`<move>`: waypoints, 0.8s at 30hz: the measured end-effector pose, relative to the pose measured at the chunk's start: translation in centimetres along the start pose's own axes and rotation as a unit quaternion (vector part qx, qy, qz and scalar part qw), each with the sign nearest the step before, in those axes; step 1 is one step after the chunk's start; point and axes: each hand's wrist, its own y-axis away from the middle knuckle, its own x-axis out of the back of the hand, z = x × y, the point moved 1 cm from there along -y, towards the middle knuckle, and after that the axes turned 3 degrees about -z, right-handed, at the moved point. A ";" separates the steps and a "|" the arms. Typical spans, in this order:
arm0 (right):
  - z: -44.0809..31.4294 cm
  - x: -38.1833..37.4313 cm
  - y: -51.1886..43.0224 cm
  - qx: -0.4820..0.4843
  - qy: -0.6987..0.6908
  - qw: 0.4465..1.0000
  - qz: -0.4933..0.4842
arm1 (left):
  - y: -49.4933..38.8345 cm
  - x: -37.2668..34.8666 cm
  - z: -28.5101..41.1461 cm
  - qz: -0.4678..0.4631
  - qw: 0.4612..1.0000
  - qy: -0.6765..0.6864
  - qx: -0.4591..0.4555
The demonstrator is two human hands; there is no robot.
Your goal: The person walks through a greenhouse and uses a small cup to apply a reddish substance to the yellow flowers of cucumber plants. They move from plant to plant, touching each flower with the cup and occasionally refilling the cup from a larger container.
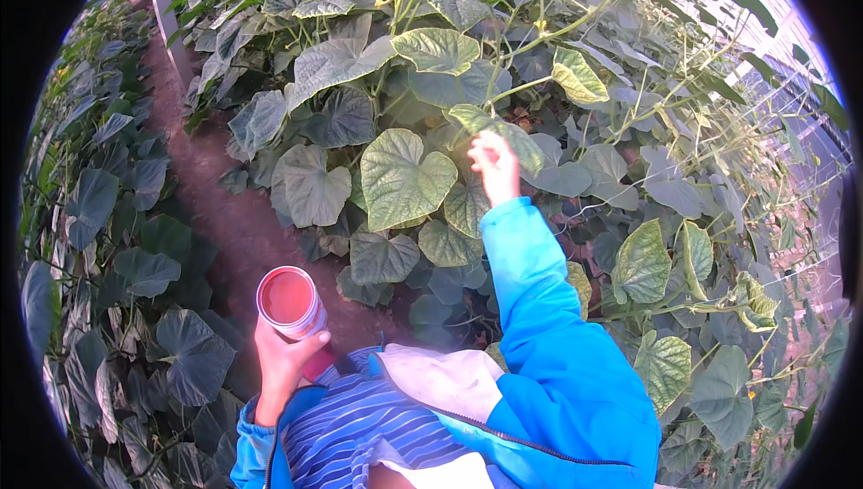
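My left hand (282, 357) is wrapped around a small open can (312, 322) at the lower left of the head view. Inside the can is a reddish content or inner surface; which of the two, I cannot tell. My right hand (495, 162) is raised among the leafy vines near the centre, its fingers bent just under a drooping green leaf (509, 135). Whether the fingertips touch the leaf or pinch a stem is unclear. A broad yellow-green leaf (406, 179) hangs to the left of that hand.
Dense cucumber-like vines (465, 78) with small yellow flowers fill the middle and right. Another row of plants (145, 266) stands on the left. Between the rows runs a bare soil path (229, 212), with a pale upright post (168, 17) at its far end. Thin strings cross the right side.
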 end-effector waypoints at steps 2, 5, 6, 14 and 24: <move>-2.8 2.5 -2.1 0.008 -0.130 0.984 0.118 | -3.3 1.2 0.7 -0.036 0.999 -0.013 0.010; -4.2 8.1 -5.3 0.061 -0.113 0.957 0.262 | -8.5 3.5 0.7 -0.095 0.995 -0.016 -0.007; -4.4 9.4 -6.0 0.051 -0.062 0.954 0.288 | -10.2 4.3 0.7 -0.117 0.993 -0.023 -0.022; -2.1 7.4 -11.6 -0.269 0.016 0.938 0.216 | -21.6 6.0 3.5 -0.276 0.957 -0.068 -0.054; -0.8 4.7 -11.8 -0.282 0.121 0.950 0.055 | -31.8 -6.2 4.9 -0.387 0.918 0.004 -0.093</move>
